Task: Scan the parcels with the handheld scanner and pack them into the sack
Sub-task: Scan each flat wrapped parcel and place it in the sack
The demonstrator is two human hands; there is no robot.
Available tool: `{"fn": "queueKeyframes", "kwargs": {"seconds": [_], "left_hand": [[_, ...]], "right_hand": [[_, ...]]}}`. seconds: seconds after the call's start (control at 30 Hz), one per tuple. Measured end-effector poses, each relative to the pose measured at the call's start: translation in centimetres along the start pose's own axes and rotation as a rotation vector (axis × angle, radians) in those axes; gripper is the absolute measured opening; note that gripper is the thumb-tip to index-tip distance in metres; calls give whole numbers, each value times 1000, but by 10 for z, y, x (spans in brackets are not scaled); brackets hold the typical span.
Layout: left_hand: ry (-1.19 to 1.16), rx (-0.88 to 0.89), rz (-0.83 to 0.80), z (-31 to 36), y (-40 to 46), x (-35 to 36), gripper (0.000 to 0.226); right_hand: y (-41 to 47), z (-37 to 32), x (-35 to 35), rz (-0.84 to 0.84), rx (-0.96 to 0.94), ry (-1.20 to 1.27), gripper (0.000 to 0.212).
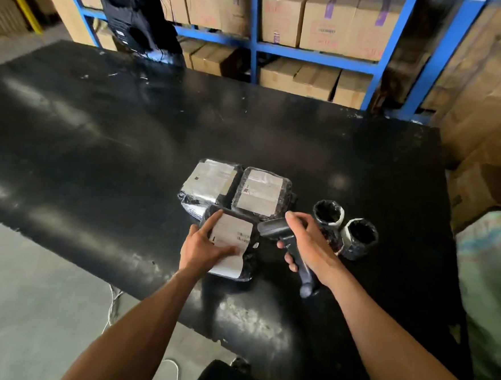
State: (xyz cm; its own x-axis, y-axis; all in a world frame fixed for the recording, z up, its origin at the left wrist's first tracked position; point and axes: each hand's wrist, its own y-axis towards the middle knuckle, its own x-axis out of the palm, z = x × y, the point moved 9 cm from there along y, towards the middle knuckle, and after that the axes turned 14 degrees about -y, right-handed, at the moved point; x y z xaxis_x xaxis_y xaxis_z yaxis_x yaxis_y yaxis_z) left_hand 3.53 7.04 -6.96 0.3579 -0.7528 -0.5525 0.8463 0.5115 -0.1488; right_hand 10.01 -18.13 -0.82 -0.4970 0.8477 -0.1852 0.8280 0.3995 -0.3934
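Nearest parcel [233, 245] under your left hand [200, 248], two parcels [234, 185] just beyond it, scanner [287, 245] in your right hand [307, 244], two rolls [344, 229] right of it, sack [492, 281] far right.

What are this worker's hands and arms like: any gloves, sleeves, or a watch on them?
Both the left hand and right hand are bare: no gloves, and no rings visible on the fingers. Both forearms are uncovered right to the picture's lower edge, with no sleeves, watch or wristband in view.
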Motion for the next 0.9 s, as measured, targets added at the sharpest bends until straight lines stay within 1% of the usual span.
{"fn": "queueKeyframes", "kwargs": {"seconds": [0.1, 0.2, 0.33, 0.43, 0.57, 0.63, 0.9], "left_hand": [[-19, 59, 67, 14, -4, -23, 99], [-129, 86, 176, 23, -3, -49, 98], [-179, 120, 326, 38, 1, -74, 95], [-206, 111, 394, 47, 4, -83, 96], [-226, 92, 403, 49, 8, -89, 98], [-221, 87, 398, 49, 9, -91, 97], [-203, 99, 366, 48, 7, -92, 97]], "right_hand": [[3, -44, 23, 33, -159, -119, 28], [-2, -81, 39, 80, -290, -202, 23], [-6, -107, 49, 156, -349, -277, 23], [-6, -116, 51, 185, -350, -322, 26], [-3, -116, 44, 246, -337, -325, 24], [-2, -115, 42, 263, -338, -364, 25], [-13, -114, 53, 189, -316, -284, 27]]}}
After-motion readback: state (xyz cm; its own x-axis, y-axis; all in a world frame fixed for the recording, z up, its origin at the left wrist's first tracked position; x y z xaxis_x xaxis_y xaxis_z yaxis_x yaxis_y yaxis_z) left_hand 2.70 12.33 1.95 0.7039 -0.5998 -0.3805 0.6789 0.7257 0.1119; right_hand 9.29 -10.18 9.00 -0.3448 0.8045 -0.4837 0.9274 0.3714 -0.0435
